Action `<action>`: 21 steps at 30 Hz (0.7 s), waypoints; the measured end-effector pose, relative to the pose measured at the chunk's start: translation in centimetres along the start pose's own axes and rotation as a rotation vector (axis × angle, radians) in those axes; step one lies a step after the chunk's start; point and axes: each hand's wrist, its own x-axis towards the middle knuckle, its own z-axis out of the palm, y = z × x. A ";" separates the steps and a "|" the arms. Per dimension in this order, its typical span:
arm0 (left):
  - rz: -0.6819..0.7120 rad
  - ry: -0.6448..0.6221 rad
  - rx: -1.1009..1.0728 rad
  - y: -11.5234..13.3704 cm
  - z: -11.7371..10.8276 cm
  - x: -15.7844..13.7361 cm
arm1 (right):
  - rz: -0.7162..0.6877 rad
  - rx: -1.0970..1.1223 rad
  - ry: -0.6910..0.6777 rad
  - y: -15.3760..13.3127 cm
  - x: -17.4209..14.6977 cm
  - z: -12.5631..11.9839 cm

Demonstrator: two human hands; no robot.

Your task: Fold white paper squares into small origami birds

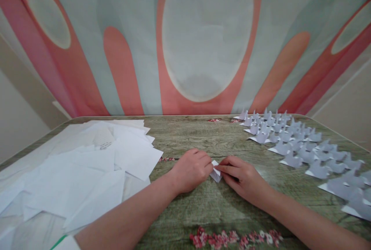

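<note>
A small piece of folded white paper (216, 175) rests on the table between my two hands. My left hand (193, 169) is curled at its left edge, its fingertips turned down and mostly hidden behind the knuckles. From the right side my right hand (241, 176) pinches the upper edge of the paper between thumb and fingers. The folded piece has creased, pointed sides and a raised flap near its top.
A spread heap of loose white sheets (87, 172) covers the table's left side. Rows of folded paper birds (290, 138) stand along the right. The wood-patterned tabletop (179, 134) with printed flowers ends at a patterned backdrop (203, 107).
</note>
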 end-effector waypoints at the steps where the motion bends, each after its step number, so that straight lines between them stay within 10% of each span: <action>1: 0.003 -0.001 0.002 0.0 0.0 0.0 | 0.009 0.015 0.001 0.0 0.0 0.0; 21: 0.035 -0.097 0.024 0.3 -0.6 0.2 | 0.087 0.091 -0.018 -0.6 0.4 -0.3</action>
